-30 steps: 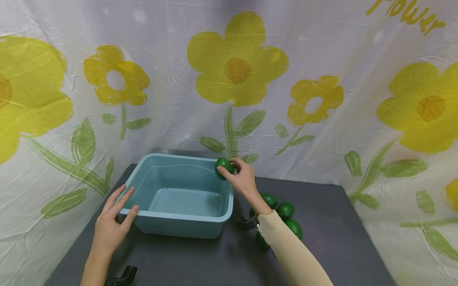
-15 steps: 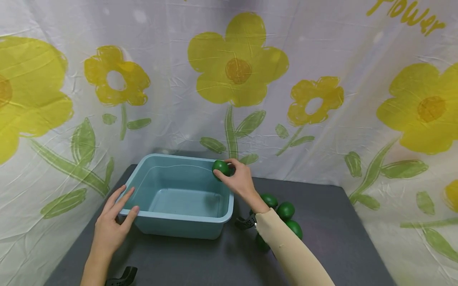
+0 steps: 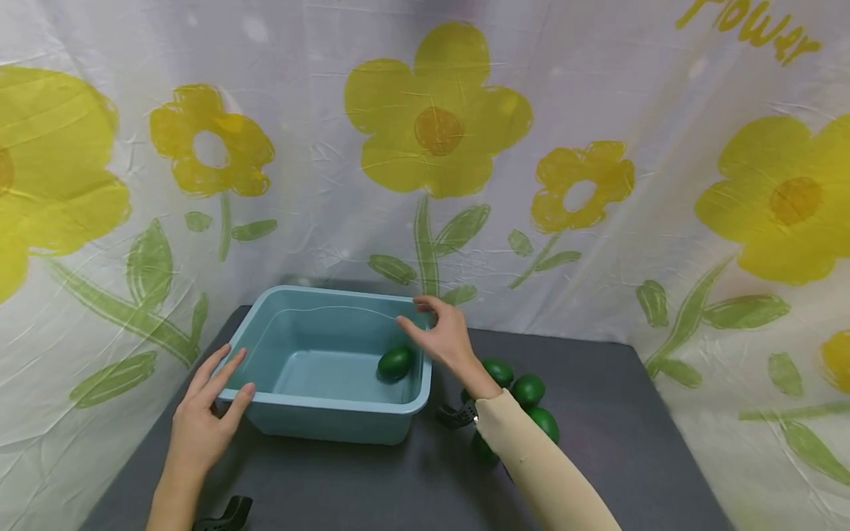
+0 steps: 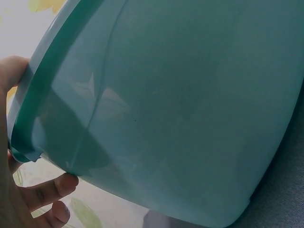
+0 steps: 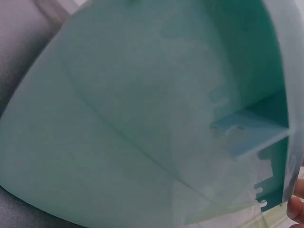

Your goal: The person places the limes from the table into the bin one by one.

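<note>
Matte grey tabletop (image 3: 598, 442), smooth teal plastic tub (image 3: 332, 413), glossy round green ball (image 3: 396, 363) inside.

A tub (image 3: 332, 413) stands on the desk (image 3: 617, 442), left of centre. One ball (image 3: 396, 363) lies inside it, toward its right wall. More balls (image 3: 529, 389) cluster on the desk just right of the tub. A curtain (image 3: 598, 88) hangs behind.
</note>
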### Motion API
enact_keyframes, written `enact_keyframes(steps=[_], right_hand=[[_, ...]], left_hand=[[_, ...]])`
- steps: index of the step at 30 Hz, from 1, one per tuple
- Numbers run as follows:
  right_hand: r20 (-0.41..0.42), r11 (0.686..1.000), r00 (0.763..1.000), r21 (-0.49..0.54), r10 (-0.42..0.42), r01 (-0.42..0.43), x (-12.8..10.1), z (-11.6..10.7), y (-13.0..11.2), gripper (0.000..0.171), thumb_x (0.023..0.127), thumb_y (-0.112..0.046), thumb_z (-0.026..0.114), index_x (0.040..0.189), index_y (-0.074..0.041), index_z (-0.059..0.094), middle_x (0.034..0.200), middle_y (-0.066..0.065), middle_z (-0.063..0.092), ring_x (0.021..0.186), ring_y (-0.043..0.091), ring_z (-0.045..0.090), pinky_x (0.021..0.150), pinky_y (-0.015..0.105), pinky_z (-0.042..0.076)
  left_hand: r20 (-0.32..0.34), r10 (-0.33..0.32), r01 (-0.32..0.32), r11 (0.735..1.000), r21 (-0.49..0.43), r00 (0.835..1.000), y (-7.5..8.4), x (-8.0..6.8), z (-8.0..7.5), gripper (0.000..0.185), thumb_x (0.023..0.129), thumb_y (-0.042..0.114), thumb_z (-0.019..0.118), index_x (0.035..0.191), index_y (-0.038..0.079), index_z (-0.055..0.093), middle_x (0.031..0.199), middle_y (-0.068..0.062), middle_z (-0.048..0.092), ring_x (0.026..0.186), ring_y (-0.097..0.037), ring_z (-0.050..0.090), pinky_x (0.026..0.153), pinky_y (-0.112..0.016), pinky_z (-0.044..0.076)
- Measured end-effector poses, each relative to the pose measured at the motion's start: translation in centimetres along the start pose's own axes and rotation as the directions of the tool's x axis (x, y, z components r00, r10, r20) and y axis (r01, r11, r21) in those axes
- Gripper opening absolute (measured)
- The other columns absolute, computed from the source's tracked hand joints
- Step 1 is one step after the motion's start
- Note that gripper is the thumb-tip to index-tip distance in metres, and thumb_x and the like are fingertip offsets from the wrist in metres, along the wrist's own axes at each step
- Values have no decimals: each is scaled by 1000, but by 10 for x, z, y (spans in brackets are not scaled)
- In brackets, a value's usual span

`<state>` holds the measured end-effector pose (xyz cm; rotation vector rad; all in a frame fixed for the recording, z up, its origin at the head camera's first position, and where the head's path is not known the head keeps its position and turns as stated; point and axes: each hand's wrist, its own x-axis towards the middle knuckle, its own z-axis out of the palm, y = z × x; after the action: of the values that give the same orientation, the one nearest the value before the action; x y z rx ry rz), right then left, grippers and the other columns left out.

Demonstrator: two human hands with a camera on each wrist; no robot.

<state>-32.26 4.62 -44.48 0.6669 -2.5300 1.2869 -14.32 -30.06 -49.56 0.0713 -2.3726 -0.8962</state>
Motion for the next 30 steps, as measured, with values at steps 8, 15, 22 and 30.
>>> enact_keyframes(steps=[8, 15, 22, 30], right_hand=[[-37, 999, 999, -32, 7, -8, -8, -9, 4, 56, 95, -40, 79, 142, -11, 68, 127, 14, 71, 75, 23, 58, 72, 37, 47], [-78, 1000, 997, -30, -3, 1, -12, -24, 11, 56, 94, -37, 80, 143, -11, 66, 129, 16, 70, 78, 26, 59, 69, 39, 46], [-151, 1000, 988, 6, 27, -26, -19, -40, 22, 56, 94, -35, 81, 143, -13, 67, 131, 16, 69, 84, 31, 61, 71, 40, 46], [-220, 995, 971, 45, 100, -92, -25, -63, 32, 59, 97, -35, 78, 149, -13, 62, 137, 19, 66, 92, 43, 61, 70, 39, 41]], left_hand=[[13, -3, 3, 1000, -6, 1000, 0, -1, 1, 60, 99, 21, 75, 156, 20, 56, 166, -12, 44, 141, -51, 48, 83, -59, 43], [10, 11, -11, 1000, -28, 1000, 0, 0, -1, 61, 99, 19, 75, 157, 22, 56, 166, -13, 43, 141, -54, 47, 87, -68, 42], [22, 11, -10, 1000, -21, 1000, 0, 1, -2, 61, 100, 20, 74, 157, 22, 55, 166, -13, 43, 141, -53, 47, 83, -62, 42], [20, 13, -13, 1000, -5, 1000, -1, -1, -2, 60, 100, 22, 74, 157, 22, 55, 167, -7, 42, 140, -49, 50, 80, -46, 39]])
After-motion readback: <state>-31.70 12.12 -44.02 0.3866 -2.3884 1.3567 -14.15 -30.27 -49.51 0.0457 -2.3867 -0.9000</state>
